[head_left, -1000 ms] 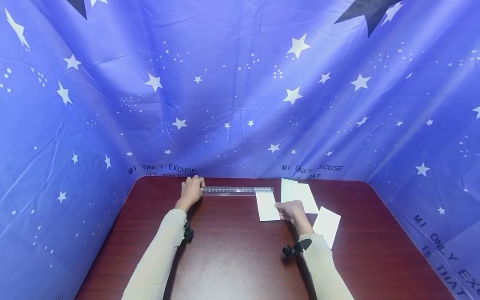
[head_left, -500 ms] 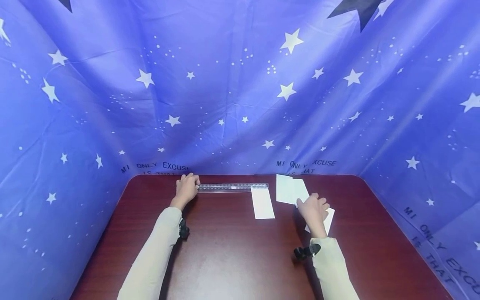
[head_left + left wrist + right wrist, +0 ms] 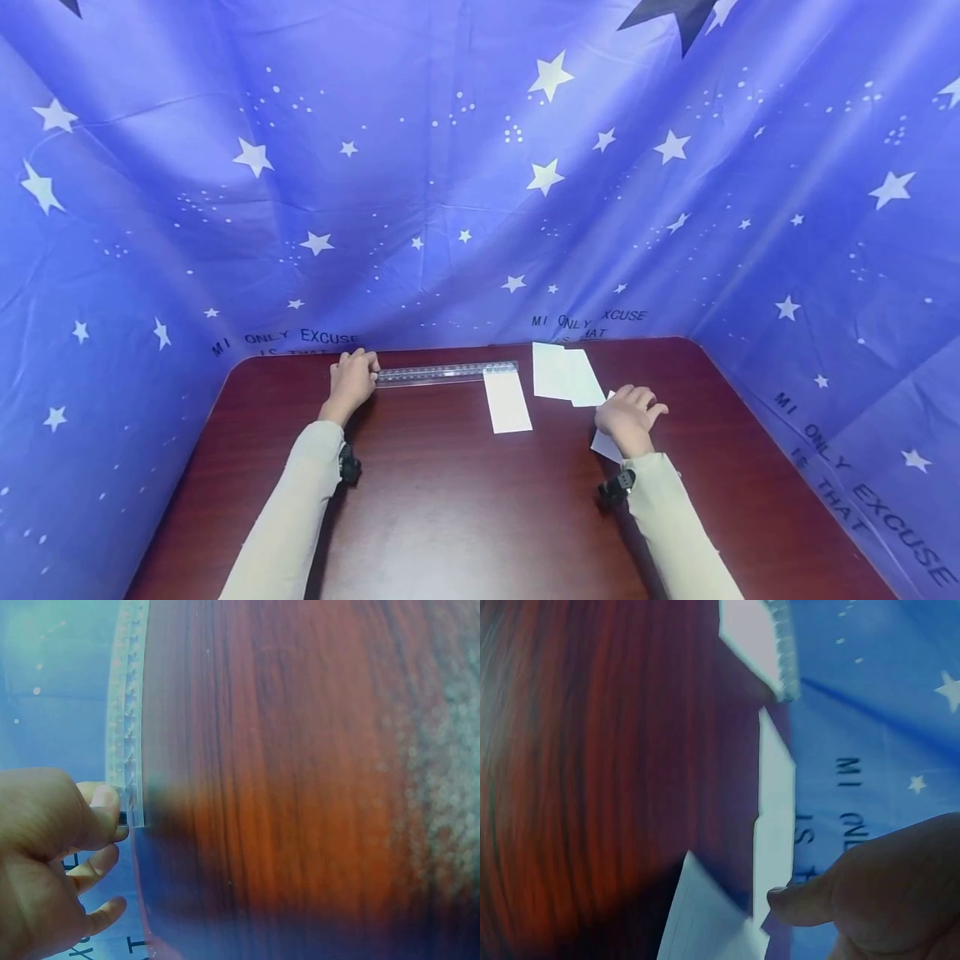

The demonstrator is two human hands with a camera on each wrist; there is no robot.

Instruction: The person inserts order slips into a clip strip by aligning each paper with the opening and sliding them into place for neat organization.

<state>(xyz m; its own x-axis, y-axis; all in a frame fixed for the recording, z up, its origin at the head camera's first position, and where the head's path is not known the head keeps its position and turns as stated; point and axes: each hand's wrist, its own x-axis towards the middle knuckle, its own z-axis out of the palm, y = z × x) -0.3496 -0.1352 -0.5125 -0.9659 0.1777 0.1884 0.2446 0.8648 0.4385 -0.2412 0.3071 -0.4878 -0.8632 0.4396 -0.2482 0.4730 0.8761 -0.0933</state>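
Note:
My left hand (image 3: pixel 352 382) pinches the left end of a long clear plastic strip (image 3: pixel 435 374) near the table's back edge. In the left wrist view, the thumb lies against that strip (image 3: pixel 132 720), which has a row of small teeth or rings along it. A white rectangular card (image 3: pixel 507 402) lies with its top edge at the strip's right end. Farther right, my right hand (image 3: pixel 632 412) is over another white card (image 3: pixel 607 442), covering much of it, fingers loosely spread. The thumb (image 3: pixel 806 904) stands straight in the right wrist view; its other fingers are hidden there.
Two overlapping white cards (image 3: pixel 555 372) lie at the back right, just left of my right hand. The brown wooden table (image 3: pixel 420 517) has rounded back corners. A blue cloth with stars (image 3: pixel 420 192) hangs behind it and along both sides.
My right hand has let go of the card at the strip's end and moved right, over the rightmost card. My left hand keeps its hold on the strip. The head view has shifted slightly.

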